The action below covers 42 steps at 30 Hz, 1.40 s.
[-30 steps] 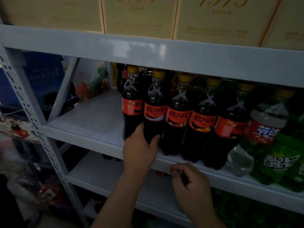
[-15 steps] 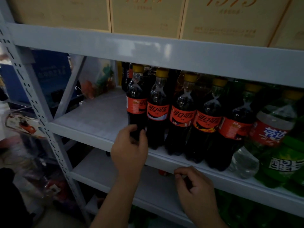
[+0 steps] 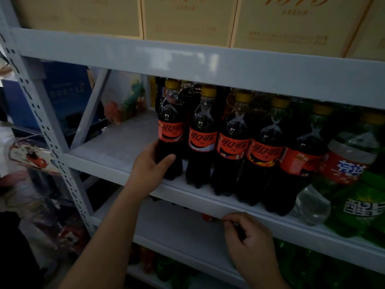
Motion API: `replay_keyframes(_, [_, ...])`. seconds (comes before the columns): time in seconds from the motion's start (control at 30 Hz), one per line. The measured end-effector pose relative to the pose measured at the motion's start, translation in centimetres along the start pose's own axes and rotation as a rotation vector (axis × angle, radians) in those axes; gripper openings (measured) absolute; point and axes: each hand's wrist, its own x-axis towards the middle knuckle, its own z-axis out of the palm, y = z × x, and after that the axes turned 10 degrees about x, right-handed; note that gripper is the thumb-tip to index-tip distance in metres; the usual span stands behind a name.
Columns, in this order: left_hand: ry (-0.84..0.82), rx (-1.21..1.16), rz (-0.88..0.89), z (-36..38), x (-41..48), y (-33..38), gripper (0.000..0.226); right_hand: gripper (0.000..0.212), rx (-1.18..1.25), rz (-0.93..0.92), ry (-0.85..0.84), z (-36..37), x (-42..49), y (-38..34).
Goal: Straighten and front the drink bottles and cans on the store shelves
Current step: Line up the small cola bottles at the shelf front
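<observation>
**aisle_nine:** which step are they on here?

**shelfrat:** looks like they're working the left end of the cola row. The left hand [image 3: 150, 170] is wrapping its fingers round the lower body of the leftmost cola bottle [image 3: 169, 130], thumb lying across the front. The bottle's standing on the middle shelf [image 3: 116, 149], near the front lip, just beside the second cola bottle [image 3: 202, 138].

**aisle_nine:** and the other hand?

**shelfrat:** the right hand [image 3: 248, 240] is hovering at the shelf's front edge with its fingers curling in. Can't tell if it's pinching anything, it's too dark there.

**aisle_nine:** how's the bottle sitting?

**shelfrat:** upright, long axis running straight up and down, yellow cap on top. The red label's facing out at us, maybe turning a touch to the left. I'm guessing the next move is calling for a small twist to square the label, then a short slide to line it up with its neighbours without tipping it.
</observation>
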Motion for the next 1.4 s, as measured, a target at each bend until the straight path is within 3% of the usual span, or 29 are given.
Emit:
replay_keyframes(0.2, [-0.177, -0.078, 0.017, -1.1, 0.3, -0.5, 0.047, 0.023, 0.01, 0.048, -0.056, 0.9, -0.3, 0.2])
replay_keyframes(0.3, [-0.096, 0.071, 0.0, -1.0, 0.2, -0.6, 0.059, 0.022, -0.005, 0.044, -0.063, 1.3, -0.5, 0.3])
replay_keyframes(0.37, [-0.066, 0.098, -0.009, -1.0, 0.2, -0.9, 0.053, 0.024, 0.003, 0.069, -0.067, 1.5, -0.8, 0.4])
replay_keyframes(0.47, [-0.141, 0.053, -0.013, -1.0, 0.4, -1.4, 0.043, 0.025, -0.007, 0.097, -0.08, 1.6, -1.1, 0.6])
replay_keyframes(0.7, [-0.191, 0.041, -0.013, -0.9, 0.4, -1.6, 0.045, 0.022, 0.014, 0.176, -0.128, 1.8, -1.8, 1.0])
replay_keyframes(0.83, [-0.183, 0.125, 0.011, -1.0, -0.4, -1.2, 0.063, 0.008, -0.047, 0.216, -0.229, 2.0, -3.8, 2.6])
replay_keyframes(0.93, [-0.052, 0.148, 0.037, -0.5, -2.9, -1.8, 0.073, 0.01, -0.089, 0.302, -0.286, 1.9, -6.2, 5.0])
replay_keyframes(1.03, [0.29, 0.174, 0.119, 0.5, -8.1, -3.4, 0.052, 0.007, -0.113, 0.384, -0.414, 1.4, -8.6, 7.4])
replay_keyframes(1.13, [0.442, 0.155, -0.02, 2.3, -14.6, -6.4, 0.033, 0.008, -0.145, 0.452, -0.567, 0.7, -10.8, 10.1])
replay_keyframes(1.27, [0.385, 0.168, -0.352, 6.0, -21.8, -12.7, 0.027, 0.024, -0.168, 0.516, -0.753, 0.9, -13.1, 14.3])
replay_keyframes(1.4, [0.269, 0.307, -0.54, 9.2, -26.7, -19.3, 0.031, 0.028, -0.188, 0.472, -0.919, 3.3, -15.7, 18.2])
